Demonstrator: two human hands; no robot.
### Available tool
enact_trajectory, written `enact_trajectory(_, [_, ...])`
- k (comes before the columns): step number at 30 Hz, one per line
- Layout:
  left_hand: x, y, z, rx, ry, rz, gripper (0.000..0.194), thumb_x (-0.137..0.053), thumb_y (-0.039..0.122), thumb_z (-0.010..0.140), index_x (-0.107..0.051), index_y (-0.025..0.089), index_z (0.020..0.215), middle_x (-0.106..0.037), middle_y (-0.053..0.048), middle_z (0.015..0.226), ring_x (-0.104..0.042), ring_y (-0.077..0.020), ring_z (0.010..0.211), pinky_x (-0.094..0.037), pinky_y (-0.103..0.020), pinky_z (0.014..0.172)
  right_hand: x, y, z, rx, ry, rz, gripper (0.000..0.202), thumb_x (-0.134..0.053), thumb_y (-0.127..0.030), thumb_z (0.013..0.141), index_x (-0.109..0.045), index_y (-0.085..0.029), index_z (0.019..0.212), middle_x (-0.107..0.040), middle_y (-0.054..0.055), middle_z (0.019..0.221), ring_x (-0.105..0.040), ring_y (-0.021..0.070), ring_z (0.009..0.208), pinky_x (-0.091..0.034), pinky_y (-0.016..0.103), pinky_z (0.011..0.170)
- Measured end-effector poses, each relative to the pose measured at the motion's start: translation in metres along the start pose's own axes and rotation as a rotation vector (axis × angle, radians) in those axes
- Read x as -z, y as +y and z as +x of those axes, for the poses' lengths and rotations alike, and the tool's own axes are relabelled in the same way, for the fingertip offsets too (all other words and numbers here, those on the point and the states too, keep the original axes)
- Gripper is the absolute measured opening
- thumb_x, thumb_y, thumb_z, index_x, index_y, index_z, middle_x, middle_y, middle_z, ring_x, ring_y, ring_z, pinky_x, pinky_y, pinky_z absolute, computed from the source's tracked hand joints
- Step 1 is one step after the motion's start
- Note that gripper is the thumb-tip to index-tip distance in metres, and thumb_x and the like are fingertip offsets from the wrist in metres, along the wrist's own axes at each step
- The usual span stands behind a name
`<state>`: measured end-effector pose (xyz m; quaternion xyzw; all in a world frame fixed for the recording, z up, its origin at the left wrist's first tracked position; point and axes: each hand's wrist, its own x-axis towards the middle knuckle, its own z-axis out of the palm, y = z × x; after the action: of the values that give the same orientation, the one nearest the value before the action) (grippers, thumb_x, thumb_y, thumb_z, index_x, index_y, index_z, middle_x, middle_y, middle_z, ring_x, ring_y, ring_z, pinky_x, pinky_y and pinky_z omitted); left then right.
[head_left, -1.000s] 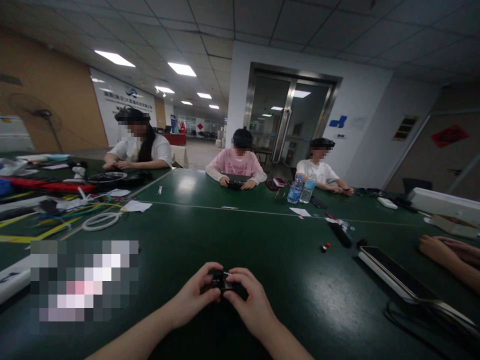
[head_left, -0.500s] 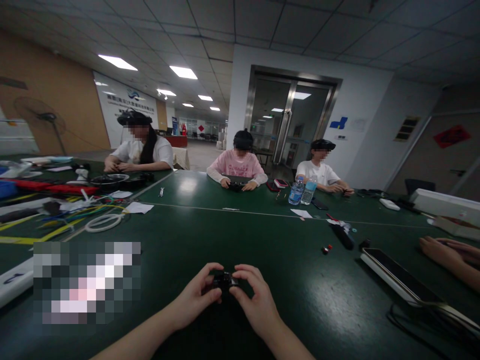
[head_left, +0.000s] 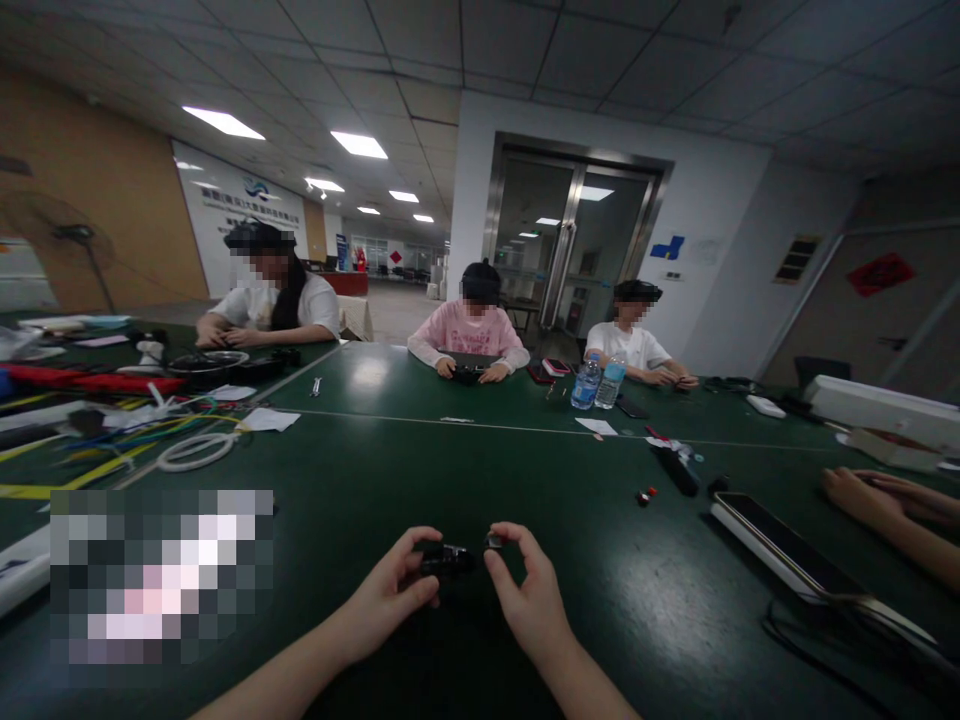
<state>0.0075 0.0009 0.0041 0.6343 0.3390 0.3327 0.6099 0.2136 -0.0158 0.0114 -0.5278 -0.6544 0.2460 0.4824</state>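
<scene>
Thumb and fingers of my left hand [head_left: 388,592] grip a small glossy black object [head_left: 452,560], held just above the green table [head_left: 360,660]. Its exact kind cannot be made out. To the right of it, my right hand [head_left: 531,590] pinches a tiny dark piece with a light grey face [head_left: 492,541] between thumb and index finger. A narrow gap separates this piece from the black object.
A phone on a white block [head_left: 780,545] with a black cable lies at right, near another person's hands [head_left: 874,505]. Two water bottles [head_left: 598,382] stand farther back. Cables [head_left: 196,452] and tools clutter the left. Three people sit opposite.
My right hand has moved slightly right, away from the black object, with the tiny piece between its fingers. My left hand keeps its hold. The view has shifted a little.
</scene>
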Motion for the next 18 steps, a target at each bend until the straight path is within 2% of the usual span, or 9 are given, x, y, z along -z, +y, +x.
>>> enact_trajectory(8, [0.001,0.007,-0.003,0.027,-0.019,0.020,0.042,-0.052,0.034,0.082,-0.032,0.024,0.117,-0.059,-0.005,0.101,-0.057,-0.0176,0.082,-0.040,-0.035,0.076,0.003,0.006,0.004,-0.002,0.099,0.013,0.026,-0.050,-0.029,0.081,-0.056,-0.021,0.105,-0.061,0.006,0.100,-0.056,0.0211,0.097,-0.045,0.037,0.088])
enact_trajectory(14, [0.002,0.006,-0.003,0.055,-0.001,-0.014,0.044,-0.053,0.034,0.081,-0.031,0.026,0.119,-0.057,-0.006,0.108,-0.057,-0.0178,0.083,-0.040,-0.034,0.076,0.006,0.009,0.006,-0.020,0.222,0.006,0.029,-0.046,-0.034,0.083,-0.053,-0.020,0.108,-0.059,0.007,0.104,-0.055,0.0216,0.099,-0.043,0.036,0.088])
enact_trajectory(18, [0.002,0.003,-0.002,0.019,0.011,-0.010,0.042,-0.052,0.031,0.082,-0.030,0.026,0.118,-0.056,-0.006,0.106,-0.057,-0.0168,0.081,-0.041,-0.033,0.073,0.009,0.012,0.006,-0.065,0.266,-0.005,0.031,-0.043,-0.035,0.085,-0.048,-0.021,0.113,-0.056,0.008,0.109,-0.052,0.0216,0.103,-0.041,0.037,0.090])
